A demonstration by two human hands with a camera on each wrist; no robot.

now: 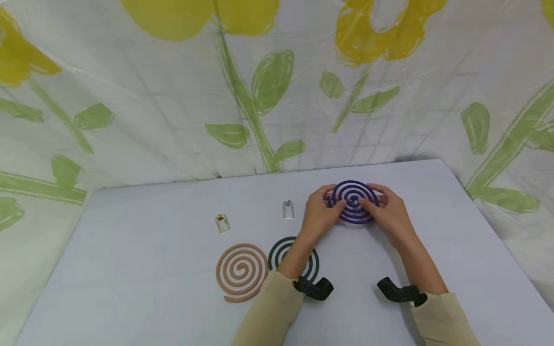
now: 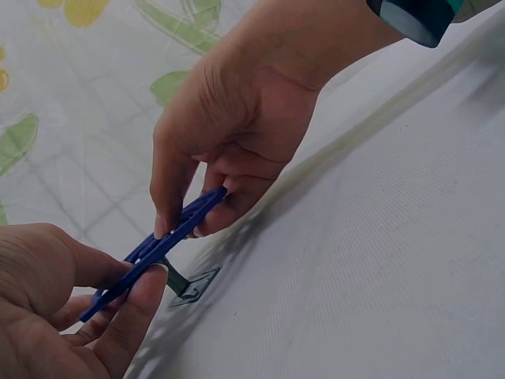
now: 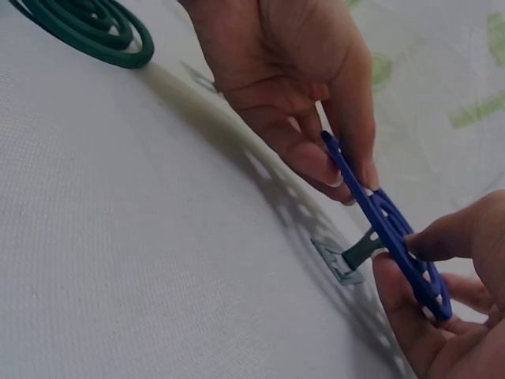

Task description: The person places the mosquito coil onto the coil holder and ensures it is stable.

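Note:
Both hands hold a dark blue-purple mosquito coil near the back right of the table. My left hand pinches its left side, thumb on top and fingers beneath. On the opposite side, my right hand grips the coil, its thumb close to the centre. Both wrist views show the coil raised above the tabletop and tilted in the picture. Under its middle stands a small metal coil stand, its upright tab reaching up to the coil. Whether the tab passes into the coil's centre cannot be made out.
A brown coil lies left of the left forearm. The green coil beside it is partly hidden by that arm. Two small metal stands lie behind them: one stand with a red spot, another stand farther right. A flower-printed curtain hangs behind the table.

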